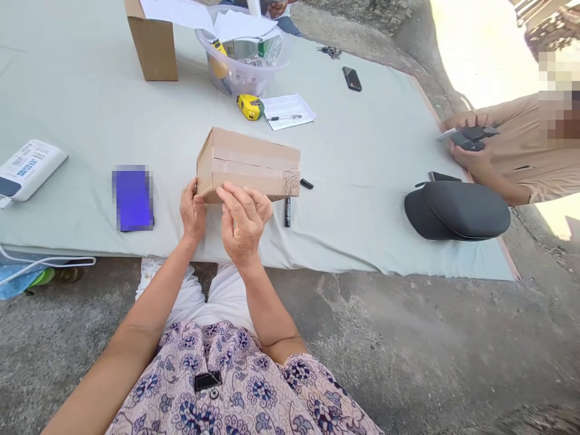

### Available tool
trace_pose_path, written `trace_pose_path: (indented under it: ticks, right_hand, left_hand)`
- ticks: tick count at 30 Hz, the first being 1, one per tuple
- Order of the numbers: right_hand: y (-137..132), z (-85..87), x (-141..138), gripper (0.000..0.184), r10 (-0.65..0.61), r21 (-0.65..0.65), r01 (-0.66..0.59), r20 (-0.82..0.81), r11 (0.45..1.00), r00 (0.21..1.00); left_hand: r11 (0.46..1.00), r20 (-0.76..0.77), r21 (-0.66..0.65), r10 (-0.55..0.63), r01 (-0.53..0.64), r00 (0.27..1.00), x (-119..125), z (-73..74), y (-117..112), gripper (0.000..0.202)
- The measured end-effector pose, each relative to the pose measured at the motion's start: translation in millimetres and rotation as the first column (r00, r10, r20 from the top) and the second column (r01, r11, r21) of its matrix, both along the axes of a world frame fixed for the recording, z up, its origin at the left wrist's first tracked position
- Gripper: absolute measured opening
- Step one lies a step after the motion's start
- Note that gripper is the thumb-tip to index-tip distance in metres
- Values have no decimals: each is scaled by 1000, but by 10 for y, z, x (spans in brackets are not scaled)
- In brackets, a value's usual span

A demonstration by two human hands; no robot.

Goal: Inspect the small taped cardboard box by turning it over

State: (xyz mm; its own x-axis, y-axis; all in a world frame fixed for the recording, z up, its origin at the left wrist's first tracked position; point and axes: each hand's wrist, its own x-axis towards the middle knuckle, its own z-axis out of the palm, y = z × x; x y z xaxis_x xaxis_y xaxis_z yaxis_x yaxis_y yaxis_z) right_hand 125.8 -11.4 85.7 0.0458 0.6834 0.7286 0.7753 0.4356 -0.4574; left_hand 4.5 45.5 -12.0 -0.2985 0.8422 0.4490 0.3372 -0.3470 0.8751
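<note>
A brown cardboard box [254, 158] with taped seams and dark scribbled lines at its right end is in front of me. My left hand [194, 210] grips its left end, the thumb on the near side. Against the lower front edge rest the fingertips of my right hand [246, 219]; its fingers are stretched out and its thumb stands apart from the box. A black marker [287, 212] lies by the box's right end, with a black cap [307, 183] a little beyond it.
Behind the box are a yellow tape measure [250, 107], a paper with a pen [290, 112], a filled plastic tub [244, 72] and another cardboard box [158, 51]. A blurred blue object [133, 198] and power bank [34, 168] lie left; a black case [457, 210] and another person's hands [473, 151] are right.
</note>
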Motion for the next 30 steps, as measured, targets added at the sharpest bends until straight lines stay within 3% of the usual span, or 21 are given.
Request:
trace_pose_path:
  ticks: [2, 4, 8, 13, 16, 18, 20, 22, 25, 30]
  right_hand:
    - [89, -26, -20, 34, 38, -106, -32, 47, 994, 998]
    - [172, -68, -66, 36, 74, -178, -56, 94, 982, 993]
    - [247, -97, -153, 39, 99, -215, -68, 138, 974, 985]
    - [270, -10, 36, 31, 123, -168, -111, 63, 980, 990]
    - [371, -30, 400, 32, -4, -44, -1, -120, 999, 993]
    - [467, -110, 677, 34, -101, -6, 104, -303, 995, 948]
    - [550, -228, 898, 36, -148, -34, 150, -468, 988, 871]
    - [592, -355, 1009, 37, -137, -89, 104, -564, 991, 815]
    - [563, -492, 970, 36, -98, -151, 11, -586, 989, 805]
    - [421, -525, 753, 34, -157, -183, 68, -531, 981, 832]
  left_hand:
    - [984, -13, 43, 174, -174, 985, 17, 30, 4, 66]
    - [963, -14, 108, 251, -248, 968, 22, 49, 16, 57]
    - [956, -43, 221, 208, -194, 977, 19, 48, 21, 46]
    - [964, -150, 253, 126, -86, 981, 37, 51, 0, 55]
    - [976, -161, 206, 102, -68, 982, 51, 61, -11, 63]
    - [974, -157, 215, 105, -70, 982, 58, 61, -17, 63]
    - [969, -159, 234, 114, -75, 981, 62, 55, -23, 59]
    - [970, -161, 228, 119, -80, 980, 62, 46, -27, 57]
    - [978, -158, 180, 135, -106, 978, 52, 39, -31, 57]
    - [979, -160, 150, 160, -136, 974, 12, 37, -26, 56]
